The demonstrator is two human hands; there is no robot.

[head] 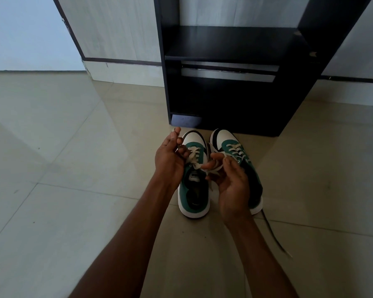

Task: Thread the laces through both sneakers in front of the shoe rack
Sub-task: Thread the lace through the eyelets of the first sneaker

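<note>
White lace point(194, 160) crosses the left sneaker point(193, 179), heel toward the person, on the floor before the shoe rack point(235, 87); left hand point(170, 162) and right hand point(230, 179) fingers pinch it, the right nearer its free end.

Your approach is blocked ahead by the shoe rack point(235, 87); bare floor point(63, 158) lies open left.

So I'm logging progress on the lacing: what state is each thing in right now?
Left sneaker: on the floor, lacing unfinished.
Right sneaker: laced, one end trailing on the floor.
White lace: held between both hands.
Left hand: pinching the lace.
Right hand: pinching the lace.
</note>
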